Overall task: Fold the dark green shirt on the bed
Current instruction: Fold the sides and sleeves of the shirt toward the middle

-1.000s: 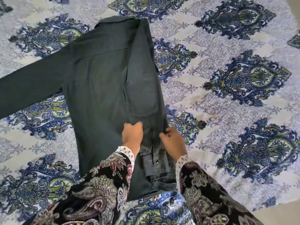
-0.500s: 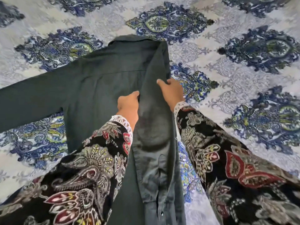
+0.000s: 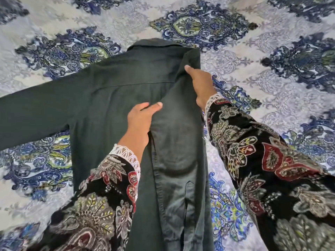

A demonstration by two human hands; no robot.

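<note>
The dark green shirt point(image 3: 112, 98) lies back-up on the bed, collar at the far end. Its left sleeve point(image 3: 32, 115) stretches out flat to the left. The right sleeve point(image 3: 174, 145) is folded over the body and runs down towards me, cuff near the bottom edge. My left hand point(image 3: 140, 120) rests flat on the inner edge of that folded sleeve, fingers together. My right hand point(image 3: 200, 84) lies along the shirt's right fold near the shoulder, fingers pressing the cloth. Neither hand clearly pinches the fabric.
The bedspread point(image 3: 272, 73) is pale lilac with large blue and green medallions and surrounds the shirt on all sides. My patterned black sleeves point(image 3: 272, 160) cover the lower part of the view.
Both hands have slid up the folded sleeve from near the cuff towards the shoulder. The right hand has gone further up than the left. The view has moved closer.
</note>
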